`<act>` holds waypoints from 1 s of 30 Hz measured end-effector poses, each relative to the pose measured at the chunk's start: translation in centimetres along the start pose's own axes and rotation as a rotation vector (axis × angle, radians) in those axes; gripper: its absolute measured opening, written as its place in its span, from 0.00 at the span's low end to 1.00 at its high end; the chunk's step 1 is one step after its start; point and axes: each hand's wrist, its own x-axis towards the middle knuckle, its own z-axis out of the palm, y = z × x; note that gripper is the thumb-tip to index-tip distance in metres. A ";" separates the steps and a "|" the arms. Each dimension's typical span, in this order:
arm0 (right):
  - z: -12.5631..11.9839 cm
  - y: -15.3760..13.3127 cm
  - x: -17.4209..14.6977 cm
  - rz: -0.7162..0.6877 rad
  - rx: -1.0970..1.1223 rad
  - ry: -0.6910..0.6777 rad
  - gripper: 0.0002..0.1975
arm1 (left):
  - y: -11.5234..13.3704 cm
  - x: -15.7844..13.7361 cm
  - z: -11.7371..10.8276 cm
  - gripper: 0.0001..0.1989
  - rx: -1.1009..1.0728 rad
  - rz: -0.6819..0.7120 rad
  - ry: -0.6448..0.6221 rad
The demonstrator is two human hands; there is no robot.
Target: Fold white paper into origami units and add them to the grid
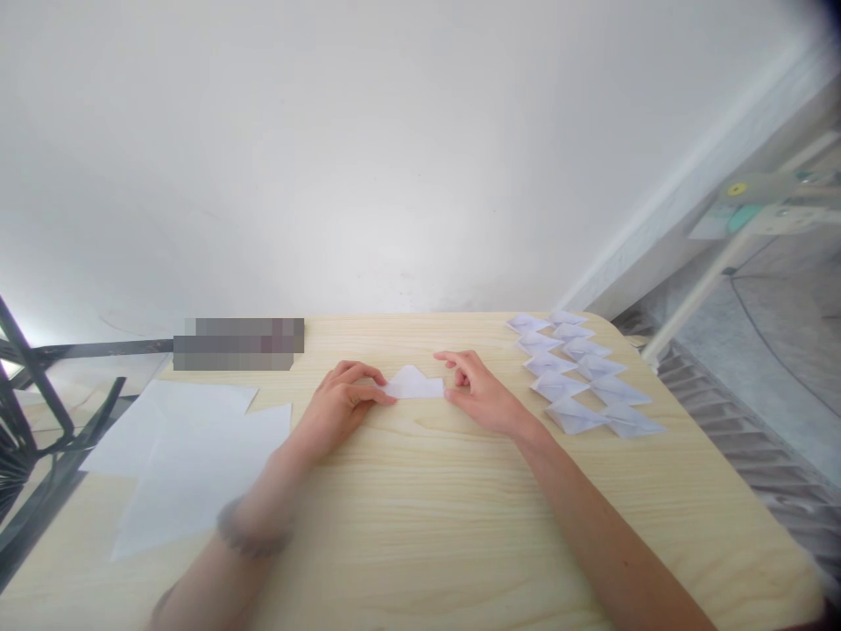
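Observation:
A small piece of folded white paper (413, 384) lies on the wooden table, its long straight edge towards me and a blunt peak at the top. My left hand (345, 394) pinches its left end between thumb and fingers. At the other end is my right hand (483, 390), its thumb tip at the paper's right corner. The index finger of that hand is held out above the table, away from the thumb, while its other fingers curl in.
Two columns of folded white paper boats (557, 386) stand on the right of the table (420, 526). White paper sheets (197, 464) overlap on the left. Behind them lies a pixelated dark object (236, 344). A wall (394, 175) rises at the back, and black metal bars (32, 403) stand at far left.

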 end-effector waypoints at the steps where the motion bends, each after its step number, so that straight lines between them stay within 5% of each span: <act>1: -0.1 0.0 0.0 -0.008 0.000 -0.005 0.26 | 0.0 0.0 0.0 0.13 -0.001 0.002 0.001; 11: 0.1 -0.3 -0.5 -0.097 0.021 0.032 0.19 | 0.3 -0.1 0.0 0.12 -0.031 -0.008 0.004; 17: 1.4 -1.4 -0.9 -0.182 -0.267 0.079 0.13 | 1.3 0.0 0.0 0.10 -0.046 -0.020 0.008; 30: 1.9 -1.6 -0.9 -0.300 -0.377 0.166 0.11 | 1.2 0.0 -0.1 0.11 0.039 0.042 0.066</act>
